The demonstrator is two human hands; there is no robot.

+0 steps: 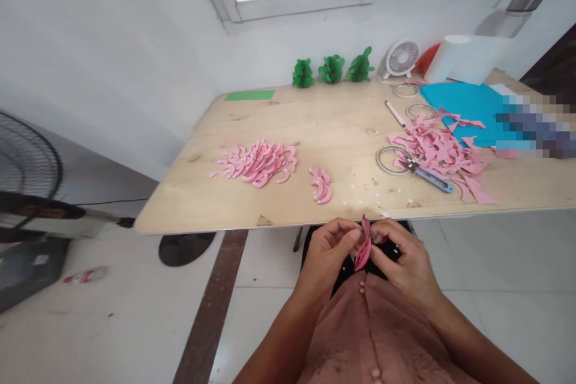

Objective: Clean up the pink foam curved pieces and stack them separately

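Observation:
Both hands meet just below the near edge of the wooden table (279, 126), in front of my chest. My left hand (327, 247) and my right hand (398, 252) pinch a small bunch of pink paper petals (363, 247) between their fingertips, the bunch standing upright. On the table lie a large pile of pink curved petals (257, 162) and a small stack of pink petals (321, 185) close to the near edge.
Pink paper scraps (443, 150), scissors (429, 175), tape rings (390, 159), a pen (395, 113) and blue paper (468, 105) lie at the right. Three green paper trees (332, 69), a small white fan (402, 59) and a green sheet (249, 95) sit at the back. A floor fan (27, 192) stands left.

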